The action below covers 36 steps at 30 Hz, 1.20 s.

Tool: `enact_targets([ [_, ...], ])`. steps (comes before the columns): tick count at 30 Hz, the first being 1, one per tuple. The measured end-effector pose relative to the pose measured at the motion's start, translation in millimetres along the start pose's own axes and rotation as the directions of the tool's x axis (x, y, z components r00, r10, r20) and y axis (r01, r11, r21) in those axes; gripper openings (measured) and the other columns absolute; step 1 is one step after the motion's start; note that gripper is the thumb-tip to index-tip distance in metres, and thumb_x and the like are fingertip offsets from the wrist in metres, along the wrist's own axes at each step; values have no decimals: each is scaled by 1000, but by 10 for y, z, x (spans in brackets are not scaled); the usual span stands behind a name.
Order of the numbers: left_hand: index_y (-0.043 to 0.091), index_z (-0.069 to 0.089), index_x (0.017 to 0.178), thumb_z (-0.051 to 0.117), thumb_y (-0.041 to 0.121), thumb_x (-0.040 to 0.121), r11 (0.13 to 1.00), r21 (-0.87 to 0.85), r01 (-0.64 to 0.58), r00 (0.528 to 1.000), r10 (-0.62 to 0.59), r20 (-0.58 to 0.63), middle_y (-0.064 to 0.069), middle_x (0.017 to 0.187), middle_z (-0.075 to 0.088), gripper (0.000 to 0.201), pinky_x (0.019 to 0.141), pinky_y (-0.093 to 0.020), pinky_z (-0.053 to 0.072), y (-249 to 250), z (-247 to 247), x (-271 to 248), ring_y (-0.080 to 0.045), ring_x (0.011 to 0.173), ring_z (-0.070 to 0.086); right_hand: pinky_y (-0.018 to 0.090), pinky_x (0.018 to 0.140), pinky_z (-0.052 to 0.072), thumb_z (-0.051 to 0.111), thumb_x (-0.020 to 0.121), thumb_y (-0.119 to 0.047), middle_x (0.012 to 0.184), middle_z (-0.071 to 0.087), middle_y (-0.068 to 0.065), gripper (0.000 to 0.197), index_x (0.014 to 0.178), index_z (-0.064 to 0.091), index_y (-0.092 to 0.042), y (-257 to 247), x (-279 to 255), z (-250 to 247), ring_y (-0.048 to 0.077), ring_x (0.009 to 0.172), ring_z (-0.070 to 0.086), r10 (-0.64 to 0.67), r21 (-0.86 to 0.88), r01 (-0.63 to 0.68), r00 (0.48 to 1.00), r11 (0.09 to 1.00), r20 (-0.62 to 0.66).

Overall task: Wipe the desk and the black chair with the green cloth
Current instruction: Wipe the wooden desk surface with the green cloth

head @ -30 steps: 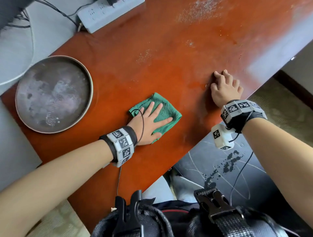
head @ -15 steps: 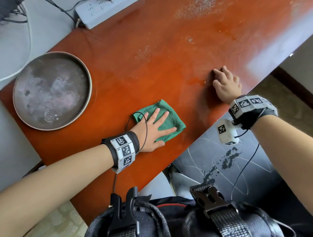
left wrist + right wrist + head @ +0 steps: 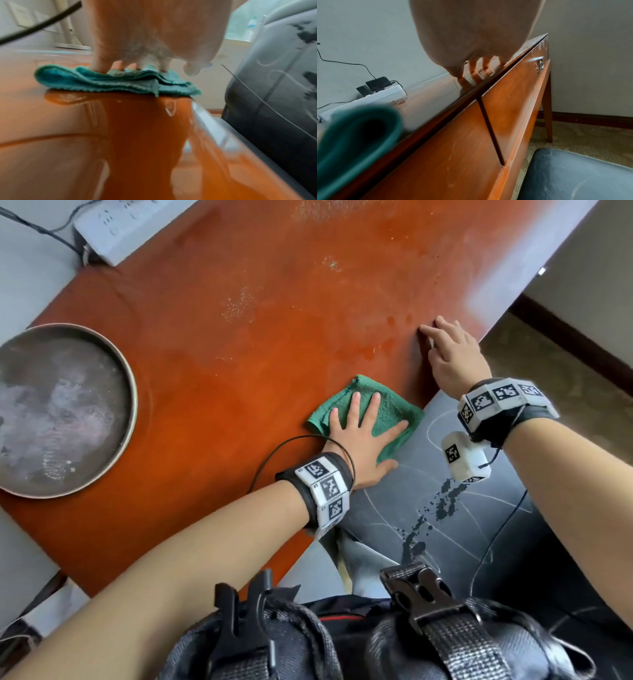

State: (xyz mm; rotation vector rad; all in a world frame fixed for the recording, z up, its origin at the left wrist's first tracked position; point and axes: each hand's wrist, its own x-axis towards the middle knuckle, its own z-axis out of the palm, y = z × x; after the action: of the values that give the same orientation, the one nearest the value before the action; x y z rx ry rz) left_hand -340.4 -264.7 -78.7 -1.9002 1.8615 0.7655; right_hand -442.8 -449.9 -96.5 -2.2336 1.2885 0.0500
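The folded green cloth [image 3: 376, 409] was pressed flat on the desk [image 3: 212, 344] under the spread, straight fingers of the left hand [image 3: 359, 440], at the desk edge. The right hand [image 3: 452, 357], holding nothing, was rested on fingertips beside the cloth.

Polished wood, terry cloth, worn leather and dull metal.
The counter [image 3: 212, 344] was reddish-brown wood with a glossy, mirror-like finish, dusted in places with pale specks. The cloth [image 3: 387, 412] was green, nubbly terry, folded in soft layers. The chair [image 3: 445, 529] seat looked like smooth black leather, scuffed with pale lines and flaked patches. The round tray [image 3: 132, 405] was dull, tarnished metal; the power strip [image 3: 116, 231] was matt white plastic.
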Motion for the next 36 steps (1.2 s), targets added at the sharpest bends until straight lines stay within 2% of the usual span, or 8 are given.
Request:
enact_targets([
  [7, 44, 3, 148, 31, 51, 97, 962, -218, 167, 983, -179, -39, -10, 157, -19, 59, 111, -60, 4, -222, -486, 453, -39, 142, -17, 32, 117, 5, 32, 98, -9, 158, 17, 3, 49, 145, 34, -23, -20, -2, -73, 25, 146, 8, 6, -27, -4, 999, 1000, 46],
  [12, 46, 3, 148, 29, 44, 99, 929, -270, 253, 962, -272, -37, -9, 157, -19, 56, 113, -59, 5, -591, -603, 500, -37, 143, -16, 34, 118, 7, 32, 98, -13, 158, 15, 0, 48, 144, 35, -25, -44, -12, -69, 24, 146, 8, 28, -32, -27, 999, 999, 45],
  [17, 46, -1, 148, 29, 41, 100, 899, -287, 331, 935, -353, -28, -9, 157, -20, 57, 115, -57, 6, -944, -509, 296, -37, 143, -15, 36, 117, 9, 32, 98, -13, 158, 16, 0, 47, 144, 36, -24, -61, -27, -57, 24, 145, 8, 33, -20, -33, 999, 999, 28],
  [24, 44, -7, 147, 32, 41, 99, 952, -161, 258, 964, -266, -24, -10, 156, -23, 62, 115, -55, 6, -1119, -73, -247, -37, 142, -17, 39, 117, 10, 36, 97, -17, 157, 19, 3, 45, 142, 38, -21, -81, -14, -13, 28, 144, 13, 40, -38, -40, 999, 998, -1],
  [27, 43, -8, 148, 33, 38, 100, 968, -130, 216, 975, -220, -12, -11, 156, -23, 63, 115, -57, 5, -1101, 95, -446, -38, 142, -18, 40, 114, 17, 38, 96, -21, 151, 29, 6, 39, 134, 46, -16, -183, 26, 37, 29, 138, 25, 101, -13, -102, 992, 995, -81],
  [29, 42, -10, 147, 32, 38, 100, 974, -107, 202, 979, -203, 2, -12, 155, -23, 63, 114, -59, 7, -1063, 168, -526, -40, 142, -18, 43, 113, 19, 37, 96, -22, 149, 32, 6, 37, 130, 47, -14, -275, 51, 87, 29, 137, 27, 161, 23, -159, 978, 987, -130],
  [34, 42, -12, 147, 30, 43, 99, 973, -76, 216, 976, -214, 33, -15, 154, -26, 64, 112, -62, 7, -943, 244, -625, -43, 140, -19, 50, 115, 2, 34, 94, -16, 157, 16, -2, 43, 137, 38, -18, -438, 65, 266, 23, 147, 3, 295, 178, -265, 941, 948, -165],
  [36, 42, -11, 147, 31, 44, 99, 963, -106, 247, 969, -246, 28, -15, 154, -26, 64, 112, -61, 6, -908, 259, -633, -43, 140, -20, 51, 115, -2, 34, 93, -16, 158, 13, -3, 46, 138, 37, -19, -483, 81, 299, 22, 147, -1, 332, 217, -294, 928, 931, -168],
])
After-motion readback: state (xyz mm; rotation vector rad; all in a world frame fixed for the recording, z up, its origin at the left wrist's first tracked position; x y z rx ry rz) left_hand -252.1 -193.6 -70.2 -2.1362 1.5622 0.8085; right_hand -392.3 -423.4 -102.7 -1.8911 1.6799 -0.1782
